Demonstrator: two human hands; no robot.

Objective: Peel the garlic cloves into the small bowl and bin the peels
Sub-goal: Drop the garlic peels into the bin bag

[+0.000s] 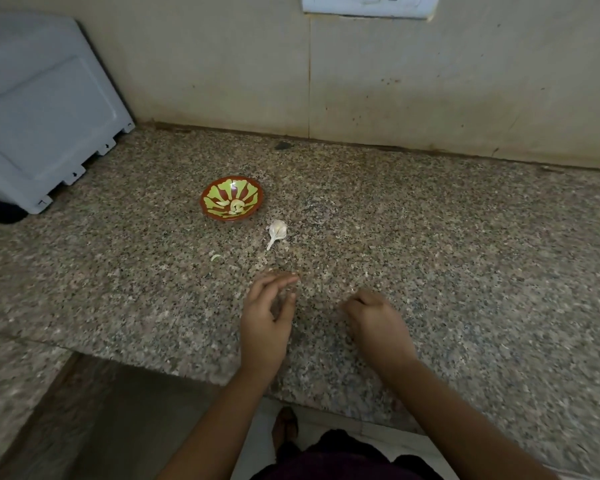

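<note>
Two bare forearms reach from the near edge over a speckled granite counter (430,237). Left hand (267,317): fingers loosely extended and slightly spread, thumb apart, holding nothing visible. Right hand (374,320): fingers curled under towards the palm; whether they enclose anything cannot be told. Farther in, a garlic piece (277,232) with a papery tail lies just to the near right of the small red-and-green bowl (231,199), which contains peeled cloves (236,206). A peel scrap (216,257) lies to the near left of the garlic. Far left: a grey appliance (42,109).
</note>
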